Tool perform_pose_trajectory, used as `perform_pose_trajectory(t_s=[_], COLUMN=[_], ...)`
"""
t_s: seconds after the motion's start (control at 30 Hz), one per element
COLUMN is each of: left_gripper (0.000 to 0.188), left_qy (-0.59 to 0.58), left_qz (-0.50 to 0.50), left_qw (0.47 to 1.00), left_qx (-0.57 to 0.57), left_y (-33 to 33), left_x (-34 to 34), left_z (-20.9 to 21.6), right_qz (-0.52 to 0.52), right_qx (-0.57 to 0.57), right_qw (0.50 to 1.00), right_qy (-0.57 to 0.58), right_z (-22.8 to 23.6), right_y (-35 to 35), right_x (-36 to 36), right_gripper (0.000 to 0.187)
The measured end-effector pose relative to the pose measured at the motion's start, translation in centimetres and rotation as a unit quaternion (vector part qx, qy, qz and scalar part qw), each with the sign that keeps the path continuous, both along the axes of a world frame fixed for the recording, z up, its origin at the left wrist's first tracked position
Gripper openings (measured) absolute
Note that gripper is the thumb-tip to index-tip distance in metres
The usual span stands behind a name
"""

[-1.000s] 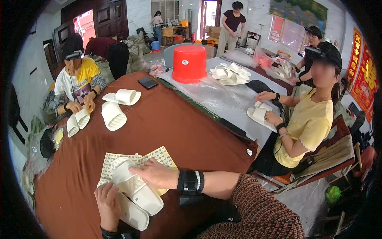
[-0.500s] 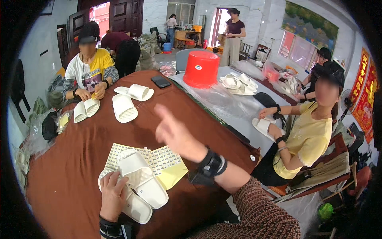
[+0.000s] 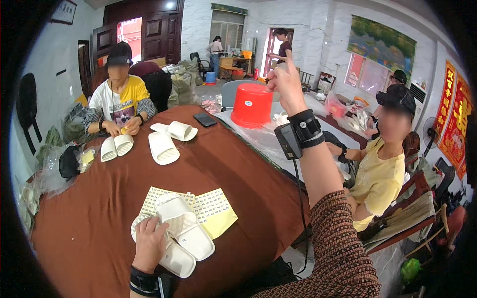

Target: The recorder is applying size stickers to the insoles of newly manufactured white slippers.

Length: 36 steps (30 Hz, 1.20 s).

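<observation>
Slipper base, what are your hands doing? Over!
Left hand on the white slippers. Right hand raised, index finger extended, away from them. Sticker sheets partly beneath; only the left hand on top.

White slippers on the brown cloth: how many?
6. The near pair lies partly under the left hand, the middle pair near the dark phone, the far pair before the co-worker in the yellow-and-white top.

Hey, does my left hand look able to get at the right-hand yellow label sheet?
Probably yes: your left hand is at the white slippers, which lie between it and that yellow label sheet, but the sheet's right part looks uncovered, so reaching over seems possible.
</observation>
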<state>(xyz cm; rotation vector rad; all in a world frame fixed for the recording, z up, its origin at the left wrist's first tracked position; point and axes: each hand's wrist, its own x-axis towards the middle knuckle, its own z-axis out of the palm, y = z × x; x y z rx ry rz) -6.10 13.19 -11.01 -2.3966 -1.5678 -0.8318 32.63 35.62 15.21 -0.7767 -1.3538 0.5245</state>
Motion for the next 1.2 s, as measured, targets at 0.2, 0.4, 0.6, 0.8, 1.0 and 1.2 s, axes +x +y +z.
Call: perform_pose_trajectory(t_s=[0.2,0.4,0.6,0.8,1.0,1.2], left_gripper=[0.034,0.035,0.038,0.043,0.039,0.040], left_qy=[-0.002,-0.001,-0.013,-0.084,-0.073,-0.105], left_qz=[-0.005,-0.001,0.002,-0.008,0.037,0.067], left_qw=[1.000,1.000,1.000,0.996,0.997,0.992], left_qx=[0.013,0.014,0.015,0.010,-0.011,-0.031], left_y=[0.0,-0.2,0.0,0.1,-0.1,-0.2], left_x=[0.1,0.2,0.3,0.5,-0.1,-0.2], left_z=[0.0,0.2,0.3,0.9,1.4,1.3], right_qz=[0.020,0.077,0.188,0.328,0.356,0.319], right_qx=[-0.021,-0.050,-0.062,-0.202,-0.240,-0.175], right_qw=[0.999,0.996,0.980,0.922,0.893,0.900], right_qy=[0.036,-0.006,-0.018,-0.048,-0.136,-0.238], right_z=[-0.4,-2.3,-8.4,-17.4,-25.5,-28.9], right_y=[-0.1,-1.8,-4.7,-7.9,-7.4,-7.6], right_x=[1.0,-0.2,-4.4,-10.1,-14.3,-14.9], right_gripper=[0.069,0.070,0.054,0.043,0.044,0.041])
